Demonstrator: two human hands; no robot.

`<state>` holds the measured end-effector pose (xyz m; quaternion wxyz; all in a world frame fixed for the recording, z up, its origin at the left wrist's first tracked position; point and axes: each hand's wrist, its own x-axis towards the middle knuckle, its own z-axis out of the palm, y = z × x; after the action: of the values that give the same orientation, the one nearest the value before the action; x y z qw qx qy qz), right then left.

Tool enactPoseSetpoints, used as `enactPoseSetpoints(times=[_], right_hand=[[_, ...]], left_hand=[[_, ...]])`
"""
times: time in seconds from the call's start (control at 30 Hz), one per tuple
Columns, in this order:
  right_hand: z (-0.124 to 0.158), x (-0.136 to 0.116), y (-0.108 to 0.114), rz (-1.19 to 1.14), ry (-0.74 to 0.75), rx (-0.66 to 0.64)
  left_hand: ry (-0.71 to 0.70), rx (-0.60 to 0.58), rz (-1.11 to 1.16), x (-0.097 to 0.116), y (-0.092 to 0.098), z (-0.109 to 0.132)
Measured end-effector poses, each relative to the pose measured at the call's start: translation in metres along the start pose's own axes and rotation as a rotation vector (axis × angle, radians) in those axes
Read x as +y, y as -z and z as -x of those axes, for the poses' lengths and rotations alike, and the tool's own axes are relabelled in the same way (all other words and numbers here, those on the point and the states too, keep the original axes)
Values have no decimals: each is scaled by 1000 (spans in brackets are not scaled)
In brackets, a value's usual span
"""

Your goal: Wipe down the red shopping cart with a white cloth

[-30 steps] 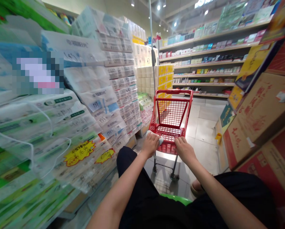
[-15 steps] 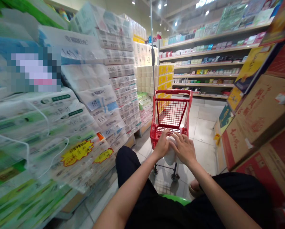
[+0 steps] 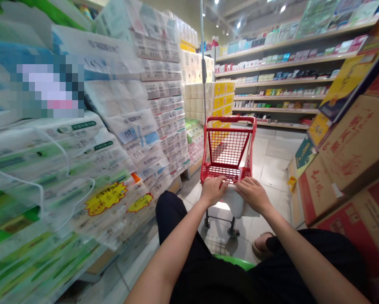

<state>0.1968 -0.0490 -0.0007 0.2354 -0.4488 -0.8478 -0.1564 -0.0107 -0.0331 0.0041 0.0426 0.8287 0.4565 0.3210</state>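
Note:
In the head view, my left hand [image 3: 214, 191] and my right hand [image 3: 253, 194] are side by side in front of me, a small gap between them. A pale, partly see-through plastic bag [image 3: 235, 202] hangs below and between them. Both hands have bent fingers closed at its upper edge; the fingertips are partly hidden. Just beyond stands a small red shopping cart [image 3: 229, 150] with a mesh basket and a dark wheeled frame. The hands overlap its near edge in the view, and whether they touch it I cannot tell.
Wrapped tissue packs [image 3: 116, 109] are stacked along the left, with yellow price tags [image 3: 107, 198] and a white cable. Cardboard cartons [image 3: 350, 147] line the right. Stocked shelves [image 3: 278, 80] cross the back, beyond a thin metal pole [image 3: 203, 67]. Tiled floor [image 3: 271, 173] shows beside the cart.
My hands have moved apart and my fingers have come down lower. The bag is spread wider between and below them. The view has turned slightly, while the cart stays nearly in place.

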Motion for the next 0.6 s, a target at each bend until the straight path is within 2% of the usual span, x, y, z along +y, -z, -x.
enactPoseSetpoints(times=[0.17, 0.27, 0.33, 0.43, 0.53, 0.6], right_hand=[[1, 42, -4, -172, -121, 22], [-4, 53, -11, -247, -202, 76], [-6, 47, -17, -263, -240, 116], [-4, 19, -25, -193, -269, 166], [-2, -12, -27, -54, -274, 159], [-1, -23, -25, 8, -280, 133]], left_hand=[[-73, -80, -41, 0, -1, -6], [-91, -73, -59, 1, -4, -9], [-84, -64, -91, 1, -5, -10], [-64, -63, -150, 1, -8, -11], [-65, -75, -202, 0, -9, -11], [-73, -77, -223, -2, -8, -9]])
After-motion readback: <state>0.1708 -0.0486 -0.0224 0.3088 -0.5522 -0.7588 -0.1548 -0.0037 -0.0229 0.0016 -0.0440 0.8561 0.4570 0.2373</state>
